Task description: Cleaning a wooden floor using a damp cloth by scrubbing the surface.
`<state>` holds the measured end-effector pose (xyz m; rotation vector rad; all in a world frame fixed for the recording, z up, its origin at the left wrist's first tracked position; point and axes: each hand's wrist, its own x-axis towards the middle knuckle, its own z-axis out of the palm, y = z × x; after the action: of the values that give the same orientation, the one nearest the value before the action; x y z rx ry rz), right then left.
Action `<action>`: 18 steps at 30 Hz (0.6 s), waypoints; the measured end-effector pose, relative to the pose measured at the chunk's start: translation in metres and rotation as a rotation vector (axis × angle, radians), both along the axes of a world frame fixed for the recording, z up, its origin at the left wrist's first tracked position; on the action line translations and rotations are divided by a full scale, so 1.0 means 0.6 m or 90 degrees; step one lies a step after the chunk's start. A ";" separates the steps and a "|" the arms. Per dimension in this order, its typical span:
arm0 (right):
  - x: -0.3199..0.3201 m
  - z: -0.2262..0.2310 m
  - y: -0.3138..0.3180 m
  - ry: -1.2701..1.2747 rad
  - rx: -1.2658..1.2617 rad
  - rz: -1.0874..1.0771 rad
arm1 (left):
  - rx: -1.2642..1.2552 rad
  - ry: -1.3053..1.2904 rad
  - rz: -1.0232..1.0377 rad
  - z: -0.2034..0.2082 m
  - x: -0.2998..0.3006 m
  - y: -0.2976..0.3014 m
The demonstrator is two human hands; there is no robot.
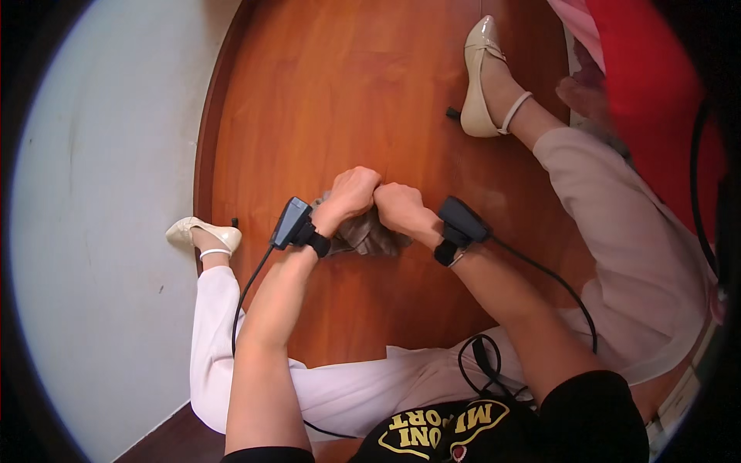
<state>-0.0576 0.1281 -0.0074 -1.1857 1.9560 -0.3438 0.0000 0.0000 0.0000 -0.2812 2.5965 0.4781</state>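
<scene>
The brown wooden floor (309,92) spreads beneath white trousers (347,390) on the near side. Cream shoes (478,96) stand left and far right. A crumpled grey-brown cloth (361,235) lies mid-scene, under the curled left hand (353,193) and right hand (397,207), set knuckle to knuckle; hidden fingers, so I cannot tell whether they clamp it.

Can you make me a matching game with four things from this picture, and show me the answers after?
Things:
1. crumpled cloth
2. right-foot high-heeled shoe
3. T-shirt
4. left hand

Colours and states:
A. cream, with a pointed toe
B. curled closed
C. greyish brown
D. mostly black

Right pairs: 1-C, 2-A, 3-D, 4-B
</scene>
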 end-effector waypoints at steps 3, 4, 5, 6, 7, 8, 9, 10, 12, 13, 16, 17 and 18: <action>0.008 -0.013 0.003 0.105 -0.157 -0.190 | -0.045 0.274 0.038 -0.017 0.000 0.003; -0.021 -0.017 -0.009 0.110 -0.233 -0.211 | -0.077 0.278 0.062 -0.010 -0.029 -0.005; -0.036 -0.017 -0.014 0.114 -0.263 -0.216 | -0.094 0.277 0.073 -0.011 -0.047 -0.011; -0.065 -0.020 -0.040 0.132 -0.304 -0.234 | -0.145 0.295 0.090 -0.010 -0.074 -0.025; -0.078 -0.020 -0.056 0.144 -0.311 -0.246 | -0.145 0.296 0.094 -0.012 -0.081 -0.033; -0.089 -0.019 -0.069 0.138 -0.293 -0.229 | -0.155 0.300 0.132 -0.013 -0.087 -0.039; -0.092 -0.020 -0.074 0.130 -0.271 -0.213 | -0.162 0.300 0.169 -0.016 -0.087 -0.042; -0.094 -0.021 -0.076 0.130 -0.268 -0.211 | -0.160 0.299 0.171 -0.019 -0.087 -0.045; -0.098 -0.020 -0.075 0.140 -0.242 -0.184 | -0.140 0.307 0.124 -0.022 -0.088 -0.052; -0.097 -0.019 -0.070 0.143 -0.241 -0.184 | -0.138 0.310 0.123 -0.024 -0.086 -0.053; -0.087 -0.015 -0.057 0.125 -0.224 -0.176 | -0.081 0.270 0.129 -0.029 -0.073 -0.053; -0.078 -0.014 -0.052 0.124 -0.184 -0.157 | -0.062 0.224 0.120 -0.030 -0.064 -0.050; -0.065 -0.015 -0.049 0.121 -0.147 -0.134 | -0.046 0.177 0.115 -0.030 -0.051 -0.048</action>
<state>-0.0968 0.0989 -0.0165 -1.1932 2.2621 -0.5988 -0.0308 -0.0285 -0.0178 -0.5088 2.8779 0.5187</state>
